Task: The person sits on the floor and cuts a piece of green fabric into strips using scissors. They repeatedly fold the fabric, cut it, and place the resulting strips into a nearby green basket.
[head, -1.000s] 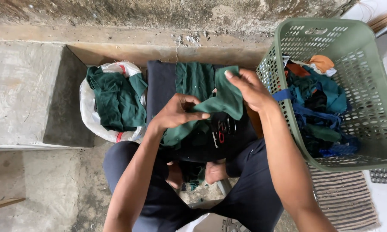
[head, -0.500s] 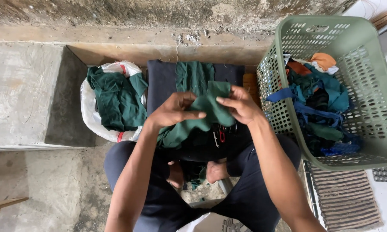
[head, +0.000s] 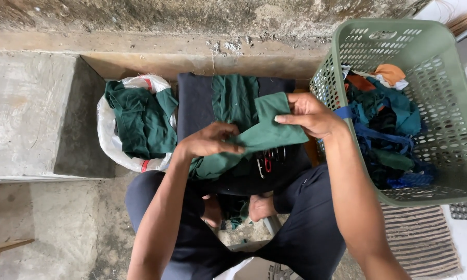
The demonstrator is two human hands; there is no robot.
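Both hands clamped on green cloth point(head: 262, 136) at frame centre: my left hand point(head: 208, 141) pins the fold, right hand point(head: 310, 114) should pull edges square.

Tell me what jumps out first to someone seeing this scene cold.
Both hands grip a green cloth piece at centre: left hand at its lower end, right hand at its upper edge. At right stands a green laundry basket of mixed garments; at left, a white sack holds more green cloth.
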